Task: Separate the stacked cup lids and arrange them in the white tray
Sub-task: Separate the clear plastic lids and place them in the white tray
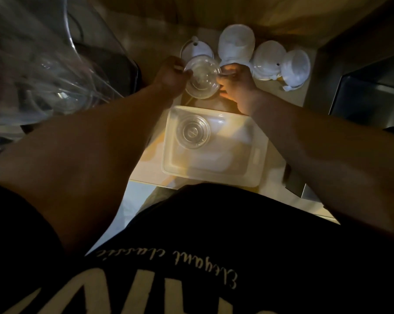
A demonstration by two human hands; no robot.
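At far left, clear jug (39, 64) crowds table (289, 91) edge. Left hand (171, 75) pinches lid stack (201, 79) at left rim; right hand (234, 83) grips right rim. Stack clear, round, held above tray (255, 152). One lid (193, 132) lies in tray's far-left corner; remaining floor bare. White cups (270, 57) behind.

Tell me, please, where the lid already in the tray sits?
In the head view, the lid lies in the white tray's far-left corner, below both hands.
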